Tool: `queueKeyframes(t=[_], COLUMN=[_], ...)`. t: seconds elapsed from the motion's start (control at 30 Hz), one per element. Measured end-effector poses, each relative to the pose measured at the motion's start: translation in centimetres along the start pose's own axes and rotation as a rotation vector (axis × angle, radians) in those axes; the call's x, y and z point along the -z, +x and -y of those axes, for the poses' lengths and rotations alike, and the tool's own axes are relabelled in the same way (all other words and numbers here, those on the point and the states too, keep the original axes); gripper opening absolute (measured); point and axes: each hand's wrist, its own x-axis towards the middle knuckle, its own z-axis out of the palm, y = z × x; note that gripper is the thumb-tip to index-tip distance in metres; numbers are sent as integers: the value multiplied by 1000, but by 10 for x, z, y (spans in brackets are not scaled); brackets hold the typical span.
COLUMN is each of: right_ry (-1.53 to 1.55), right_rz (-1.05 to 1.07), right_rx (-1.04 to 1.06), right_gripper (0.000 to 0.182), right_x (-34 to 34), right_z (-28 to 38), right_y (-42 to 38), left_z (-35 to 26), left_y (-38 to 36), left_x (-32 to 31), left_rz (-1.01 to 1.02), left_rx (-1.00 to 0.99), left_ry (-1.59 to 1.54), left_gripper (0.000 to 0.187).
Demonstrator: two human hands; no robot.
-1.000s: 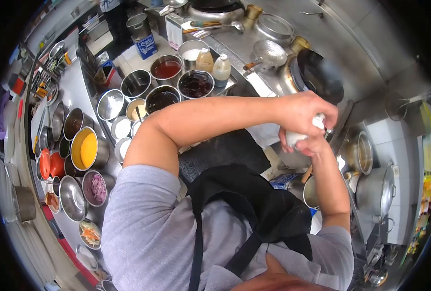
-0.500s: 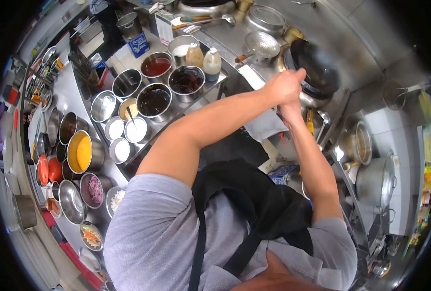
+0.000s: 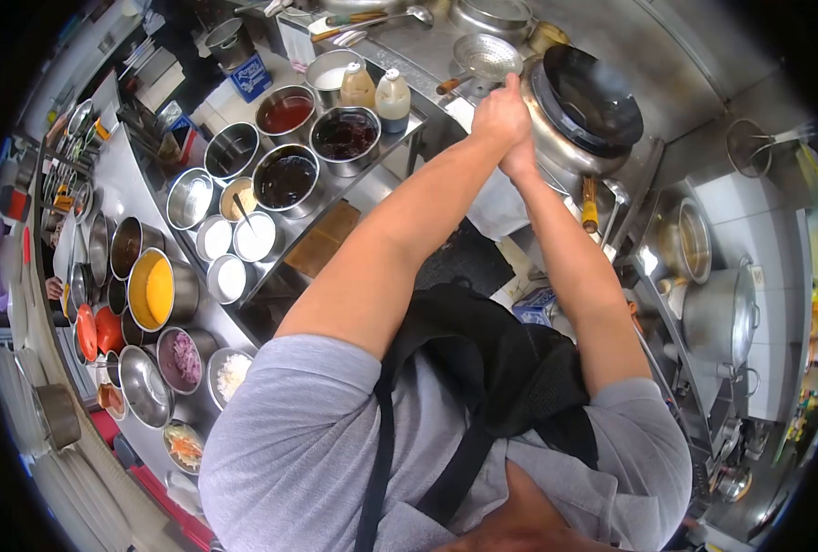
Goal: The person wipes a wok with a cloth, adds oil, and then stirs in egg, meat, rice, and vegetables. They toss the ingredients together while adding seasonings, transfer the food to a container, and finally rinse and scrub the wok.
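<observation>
My left hand point(image 3: 503, 118) is closed, in front of my right hand point(image 3: 520, 158), which is closed too. They press together; what lies inside the fingers is hidden. Just right of them a black wok point(image 3: 602, 97) sits tilted on a metal burner ring point(image 3: 565, 147), its inside facing me. I see no handle between hands and wok. Past my left hand, a perforated strainer point(image 3: 490, 55) with a wooden handle rests on the steel stove top. A yellow-handled tool point(image 3: 590, 207) and a ladle point(image 3: 617, 198) lie right of my right forearm.
On the left, a cart holds sauce pots point(image 3: 287, 179), white bowls point(image 3: 255, 236) and two squeeze bottles point(image 3: 393, 99). A counter beyond bears a yellow-filled pot point(image 3: 161, 287) and chopped onion point(image 3: 186, 357). A co-worker's hand point(image 3: 54, 288) shows far left. A large stockpot point(image 3: 717, 317) stands right.
My joined hands have drawn back leftward, away from the wok. The wok was blurred and now looks sharp, its inside more visible. The whole view has shifted slightly.
</observation>
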Motion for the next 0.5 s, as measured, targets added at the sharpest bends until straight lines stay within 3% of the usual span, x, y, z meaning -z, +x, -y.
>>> queueKeyframes(t=[0.07,0.13,0.2,0.23,0.3,0.33,0.37,0.4,0.47,0.5], right_ry=[-24,192,365,532,702,1009,1315,1314,1276,1259], right_rz=[10,46,350,395,441,507,571,571,647,682], right_rx=[-19,-54,-432,-360,-278,-358,-439,-435,-394,-373], right_gripper=[41,44,54,60,66,66,67,67,69,70], right_x=[-2,0,29,43,74,91,99,102,114,120], right_z=[6,14,33,34,23,13,8,15,54,78], right_y=[-5,-12,-27,-41,-55,-58,-58,-53,-36,-26], left_z=[8,17,20,7,-1,-6,-11,-18,-45,-54], left_y=[1,-4,-17,-37,-58,-61,-63,-66,-84,-88], left_x=[-5,-10,-4,16,33,36,38,42,63,61], left_rz=[-19,-37,-22,44,100,98,76,52,159,161], left_rx=[-12,-26,-207,-197,-376,-379,-599,-820,-1073,-1076], left_ry=[4,7,-111,-138,-260,-256,-316,-376,-282,-281], left_gripper=[31,32,35,36,36,36,34,32,24,24])
